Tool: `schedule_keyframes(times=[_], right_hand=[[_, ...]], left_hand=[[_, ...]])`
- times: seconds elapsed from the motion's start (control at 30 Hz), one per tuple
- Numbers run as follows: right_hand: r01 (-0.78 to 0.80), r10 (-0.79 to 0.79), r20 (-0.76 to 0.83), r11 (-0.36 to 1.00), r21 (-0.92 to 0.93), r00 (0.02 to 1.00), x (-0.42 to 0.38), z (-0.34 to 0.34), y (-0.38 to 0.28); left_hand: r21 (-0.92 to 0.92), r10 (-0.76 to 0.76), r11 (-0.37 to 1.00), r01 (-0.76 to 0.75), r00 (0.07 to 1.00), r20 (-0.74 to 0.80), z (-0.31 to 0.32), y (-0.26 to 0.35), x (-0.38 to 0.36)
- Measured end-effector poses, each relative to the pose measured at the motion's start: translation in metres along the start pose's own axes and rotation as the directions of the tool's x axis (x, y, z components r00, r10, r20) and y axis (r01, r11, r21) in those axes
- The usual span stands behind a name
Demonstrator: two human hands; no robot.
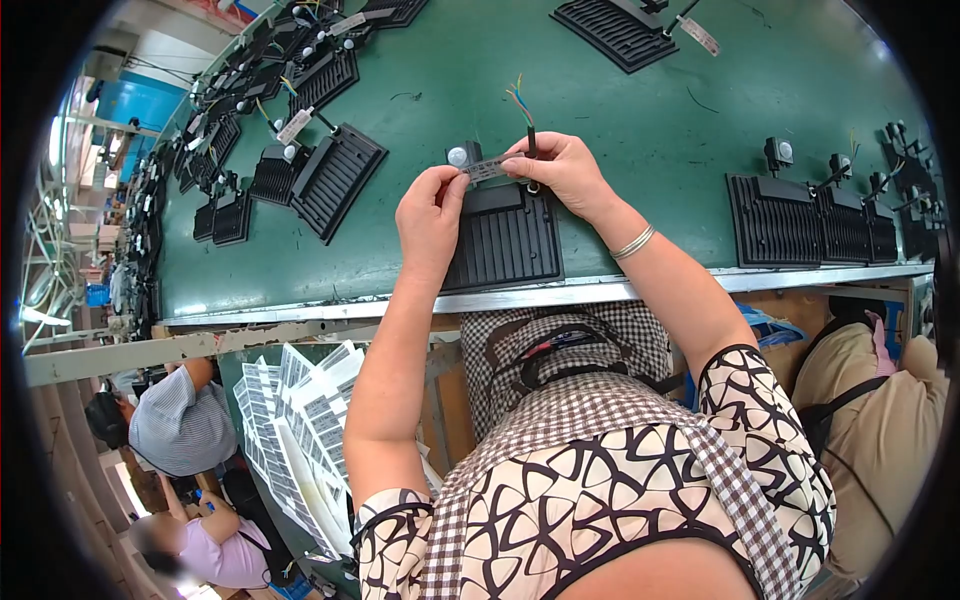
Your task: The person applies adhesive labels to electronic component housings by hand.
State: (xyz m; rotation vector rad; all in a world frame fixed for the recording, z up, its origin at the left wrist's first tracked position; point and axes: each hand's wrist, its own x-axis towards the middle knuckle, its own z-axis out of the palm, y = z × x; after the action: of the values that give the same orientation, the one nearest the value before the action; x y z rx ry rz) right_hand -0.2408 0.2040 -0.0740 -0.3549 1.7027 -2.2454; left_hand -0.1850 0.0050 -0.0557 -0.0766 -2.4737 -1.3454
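A black floodlight (505, 240) with a ribbed back lies at the table's near edge in front of me. Its white domed motion sensor (458, 156) shows just beyond my fingers. My left hand (430, 215) pinches one end of a small printed label (487, 169) between thumb and fingertips. At the label's other end, my right hand (562, 175) is closed on it, close to the black cable (531, 142). Coloured bare wires (519, 98) stick up from that cable. Whether the label touches the cable is hidden by my right fingers.
Many similar floodlights (338, 180) crowd the green table's (620, 140) left side. More floodlights (775, 215) stand at the right, and another (620, 30) lies at the far side. Sheets of labels (290, 430) lie below at my left. Other people (185, 420) sit nearby.
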Motion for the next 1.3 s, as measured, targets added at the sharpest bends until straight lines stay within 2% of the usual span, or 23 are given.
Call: schedule_keyframes(times=[0.27, 0.37, 0.47, 0.57, 0.67, 0.77, 0.87, 0.97, 1.07, 1.17, 1.27, 1.3], right_hand=[[0.016, -0.023, -0.117, 0.998, -0.059, 0.993, -0.013, 0.001, 0.001], [0.027, -0.045, -0.175, 0.994, -0.106, 0.984, -0.014, 0.003, 0.002], [0.065, -0.094, -0.237, 0.990, -0.127, 0.967, -0.014, 0.012, 0.004], [0.103, -0.158, -0.261, 0.972, -0.212, 0.952, -0.012, 0.021, 0.006], [0.130, -0.229, -0.281, 0.935, -0.330, 0.932, -0.010, 0.032, 0.016], [0.153, -0.269, -0.290, 0.918, -0.366, 0.918, -0.008, 0.044, 0.018], [0.146, -0.269, -0.283, 0.910, -0.388, 0.921, -0.014, 0.051, 0.006], [0.133, -0.256, -0.273, 0.907, -0.400, 0.927, -0.012, 0.055, 0.007], [0.196, -0.317, -0.255, 0.892, -0.407, 0.913, -0.009, 0.058, 0.012], [0.154, -0.266, -0.247, 0.906, -0.394, 0.932, -0.010, 0.061, 0.013], [0.140, -0.239, -0.246, 0.921, -0.363, 0.939, -0.008, 0.062, 0.009], [0.130, -0.232, -0.257, 0.924, -0.359, 0.938, -0.008, 0.062, 0.007]], left_hand=[[0.012, -0.011, 1.000, 0.011, 1.000, -0.015, 0.002, -0.001, -0.001], [0.080, 0.004, 0.997, -0.002, 1.000, -0.025, 0.004, 0.006, -0.002], [0.287, 0.182, 0.946, -0.149, 0.979, -0.090, 0.005, 0.017, -0.004], [0.449, 0.235, 0.876, -0.176, 0.969, -0.079, -0.002, 0.019, -0.004], [0.529, 0.285, 0.828, -0.185, 0.952, -0.113, -0.010, 0.011, -0.005], [0.351, -0.033, 0.932, 0.092, 0.985, -0.171, -0.012, 0.011, -0.012], [0.491, 0.208, 0.866, -0.093, 0.961, -0.185, -0.016, 0.005, -0.015], [0.520, 0.179, 0.851, -0.066, 0.969, -0.170, -0.023, 0.006, -0.008], [0.517, 0.196, 0.853, -0.066, 0.960, -0.201, -0.024, -0.004, -0.013], [0.637, 0.352, 0.746, -0.193, 0.927, -0.131, -0.031, -0.010, -0.014], [0.612, 0.329, 0.773, -0.167, 0.930, -0.162, -0.031, -0.008, -0.014], [0.593, 0.270, 0.796, -0.126, 0.949, -0.160, -0.031, -0.006, -0.018]])
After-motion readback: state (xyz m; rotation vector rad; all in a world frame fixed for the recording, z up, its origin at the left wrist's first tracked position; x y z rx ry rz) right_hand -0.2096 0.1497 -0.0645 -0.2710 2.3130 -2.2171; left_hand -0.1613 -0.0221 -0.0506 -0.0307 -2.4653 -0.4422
